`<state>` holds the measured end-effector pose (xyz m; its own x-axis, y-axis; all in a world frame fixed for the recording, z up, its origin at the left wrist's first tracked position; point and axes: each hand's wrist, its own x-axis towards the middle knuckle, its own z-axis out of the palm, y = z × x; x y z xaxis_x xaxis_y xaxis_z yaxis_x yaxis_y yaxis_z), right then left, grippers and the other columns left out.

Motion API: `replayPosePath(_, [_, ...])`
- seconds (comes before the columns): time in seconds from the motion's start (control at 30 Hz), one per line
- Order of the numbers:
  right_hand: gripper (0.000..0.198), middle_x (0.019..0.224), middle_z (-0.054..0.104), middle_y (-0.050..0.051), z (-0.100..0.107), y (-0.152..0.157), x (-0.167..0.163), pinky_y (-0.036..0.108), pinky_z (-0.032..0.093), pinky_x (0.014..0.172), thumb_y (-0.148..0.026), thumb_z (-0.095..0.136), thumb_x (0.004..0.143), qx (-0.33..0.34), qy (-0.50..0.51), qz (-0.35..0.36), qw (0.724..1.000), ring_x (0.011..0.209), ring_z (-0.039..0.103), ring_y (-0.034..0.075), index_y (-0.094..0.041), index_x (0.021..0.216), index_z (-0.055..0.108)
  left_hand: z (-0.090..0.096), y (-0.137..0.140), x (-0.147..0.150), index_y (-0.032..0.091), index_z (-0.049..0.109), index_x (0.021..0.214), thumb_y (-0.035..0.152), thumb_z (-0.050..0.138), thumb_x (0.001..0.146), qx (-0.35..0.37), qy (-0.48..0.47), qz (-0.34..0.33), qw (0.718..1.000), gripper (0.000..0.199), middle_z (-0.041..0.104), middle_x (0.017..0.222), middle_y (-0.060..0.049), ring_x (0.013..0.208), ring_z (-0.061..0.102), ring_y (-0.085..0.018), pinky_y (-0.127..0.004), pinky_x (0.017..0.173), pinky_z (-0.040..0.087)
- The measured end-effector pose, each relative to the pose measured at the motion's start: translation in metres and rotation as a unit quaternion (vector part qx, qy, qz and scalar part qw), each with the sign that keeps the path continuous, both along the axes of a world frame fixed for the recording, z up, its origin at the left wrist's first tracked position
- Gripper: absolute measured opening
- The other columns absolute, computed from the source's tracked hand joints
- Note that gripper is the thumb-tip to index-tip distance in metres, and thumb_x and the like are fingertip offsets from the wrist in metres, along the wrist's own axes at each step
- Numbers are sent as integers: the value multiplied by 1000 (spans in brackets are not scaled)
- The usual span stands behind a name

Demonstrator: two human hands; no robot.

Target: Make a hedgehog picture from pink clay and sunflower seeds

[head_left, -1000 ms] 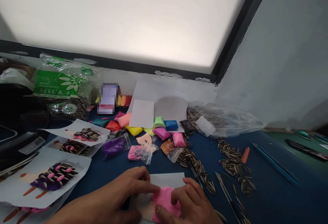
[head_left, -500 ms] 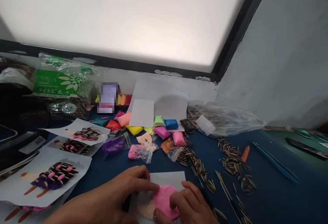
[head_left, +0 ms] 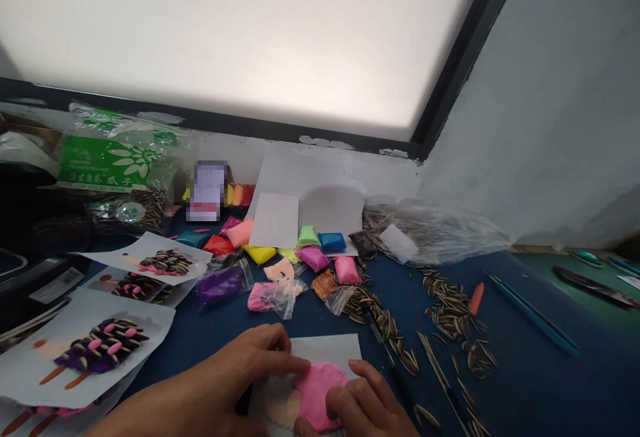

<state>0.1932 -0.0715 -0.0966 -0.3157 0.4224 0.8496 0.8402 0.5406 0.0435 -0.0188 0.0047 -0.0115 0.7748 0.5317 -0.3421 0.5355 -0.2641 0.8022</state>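
A flattened round of pink modelling clay (head_left: 320,390) lies on a small white sheet of paper (head_left: 325,346). It overlaps a pale peach patch of clay (head_left: 284,410) at its left. My left hand (head_left: 240,370) rests over the sheet's left side, index finger stretched to the pink clay's upper left edge, thumb apart. From the right, my right hand (head_left: 367,400) bends over the pink clay, fingertips pressing its right side and thumb at its lower edge. The peach clay is partly hidden by the hands.
Finished hedgehog pictures (head_left: 100,347) with seeds lie at left. Clay packets (head_left: 220,285) in several colours spread behind the hands. Sunflower seeds (head_left: 380,317), a black pen (head_left: 395,370), tweezers (head_left: 445,384) and a blue tool (head_left: 533,314) lie at right. A seed bag (head_left: 107,164) stands at back left.
The whole view has shifted slightly, so things sit a little further left. Both hands stay at the pink clay, the right fingers moved only slightly.
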Motion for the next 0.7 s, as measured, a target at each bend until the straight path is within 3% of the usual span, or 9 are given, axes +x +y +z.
replayPosePath(0.27, [29,65,48,-4,3,9,8,34,48,93,-20,45,103,-2,42,26,999,59,44,15,-29,88,68,-1,1,-3,35,59,137,18,59,86,11,-30,-15,999,53,55,128,-2,113,54,-24,-30,98,46])
replayPosePath(0.37, [26,72,51,-2,7,15,16,38,45,93,-20,45,102,-48,7,49,998,66,47,16,-29,98,69,-1,2,-5,34,57,139,15,54,87,14,-24,-18,999,55,53,132,-3,117,54,-23,-31,102,44])
replayPosePath(0.47, [22,79,52,1,14,20,24,41,44,91,-35,47,101,-82,-55,73,992,73,48,18,-28,107,66,-3,3,-6,35,55,141,13,50,88,19,-26,-13,999,58,53,135,-3,122,52,-23,-30,106,42])
replayPosePath(0.53, [22,82,53,1,21,23,27,41,42,91,-41,49,101,-99,-85,80,988,75,48,19,-27,104,66,-4,3,-7,35,55,141,12,48,89,21,-36,-11,999,58,53,134,-2,121,53,-22,-28,106,42])
replayPosePath(0.7, [13,81,54,-1,29,28,24,40,42,95,-38,57,100,-126,-116,92,981,76,49,18,-29,100,66,-5,3,-6,34,58,137,7,46,87,22,-49,-11,998,58,56,129,-2,116,56,-21,-27,103,44])
